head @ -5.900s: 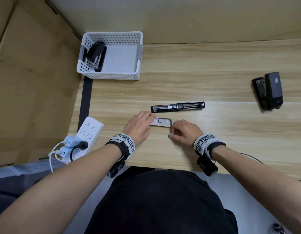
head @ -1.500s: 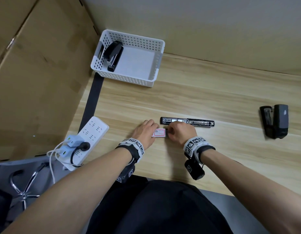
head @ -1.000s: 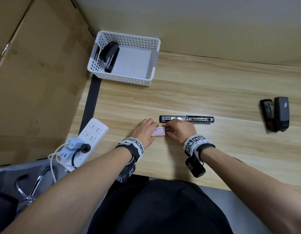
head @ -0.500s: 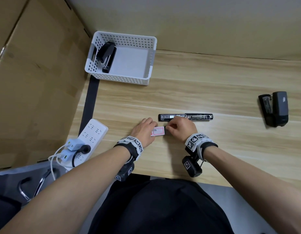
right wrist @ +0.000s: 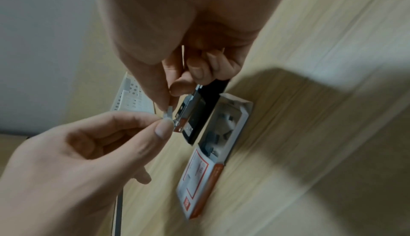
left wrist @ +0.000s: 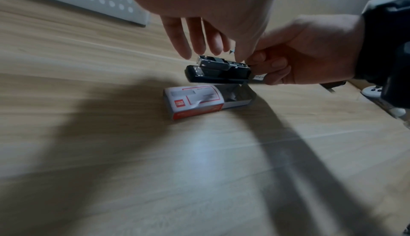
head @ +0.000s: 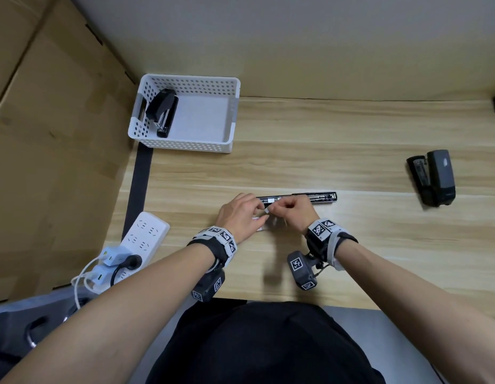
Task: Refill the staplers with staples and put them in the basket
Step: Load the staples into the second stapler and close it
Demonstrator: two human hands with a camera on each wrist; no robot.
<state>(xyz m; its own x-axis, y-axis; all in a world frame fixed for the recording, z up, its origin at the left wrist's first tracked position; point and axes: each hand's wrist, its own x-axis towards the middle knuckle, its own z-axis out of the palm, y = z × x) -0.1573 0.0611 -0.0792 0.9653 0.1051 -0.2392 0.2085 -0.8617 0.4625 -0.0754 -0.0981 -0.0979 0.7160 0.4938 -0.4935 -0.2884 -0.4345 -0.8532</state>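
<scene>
Both hands have lifted off the staple box (head: 259, 227); left hand (head: 238, 214) and right hand (head: 292, 212) fingers now pinch a staple strip (right wrist: 168, 114) over the opened stapler (head: 321, 197) mid-counter, so loading seems next.

opened stapler (head: 310, 197) flat mid-desk | closed stapler (head: 161, 112) in white basket (head: 185, 146) | third stapler (head: 432, 177) far right

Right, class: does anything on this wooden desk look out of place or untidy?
Yes. The grey stapler lies tipped on its side at the desk's right, far from the white perforated basket. The red-and-white staple box sits half slid open by the hands.
</scene>
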